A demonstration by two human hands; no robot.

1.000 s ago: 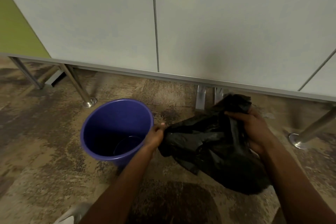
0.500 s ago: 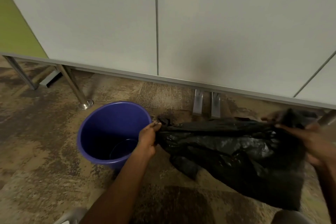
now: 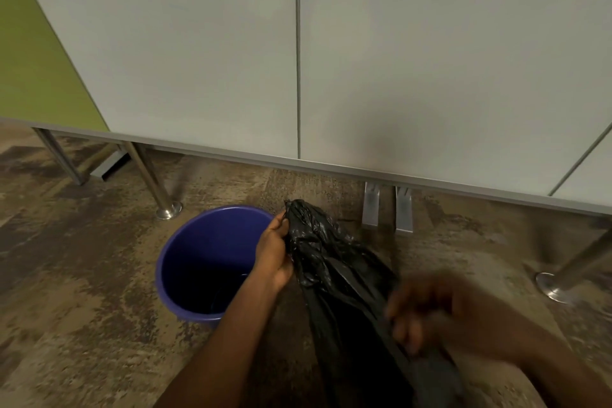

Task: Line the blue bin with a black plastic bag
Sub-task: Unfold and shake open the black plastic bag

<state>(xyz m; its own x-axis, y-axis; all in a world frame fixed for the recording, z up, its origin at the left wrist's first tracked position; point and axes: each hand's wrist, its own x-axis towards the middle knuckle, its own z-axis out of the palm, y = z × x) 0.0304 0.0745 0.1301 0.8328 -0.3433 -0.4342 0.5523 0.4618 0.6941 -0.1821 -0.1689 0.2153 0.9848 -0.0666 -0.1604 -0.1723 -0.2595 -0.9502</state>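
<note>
Left hand [image 3: 273, 255] is pinched shut on the top end of the bag [image 3: 334, 278], right at the bin's 3 o'clock rim. Right hand [image 3: 427, 318] is motion-blurred, at roughly 4 o'clock from the left; fingers look curled against the bag lower down, but I can't tell if it's actually gripping.

Bag is bunched into a rope between the two hands, running from the left hand down toward 5 o'clock and out of frame at the bottom. Mouth not opened, as far as I can see.

Bin [image 3: 212, 262] sits upright on the floor [image 3: 82, 275], just left of the left hand. Inside looks bare blue, no liner in it. A cabinet [image 3: 430, 76] on metal legs stands at its 12 o'clock.

Progress, my read: early. Bag is in hand and next to the bin, that's all. Left to do: find and open the mouth, push the bag in, fold the edge over the rim.
</note>
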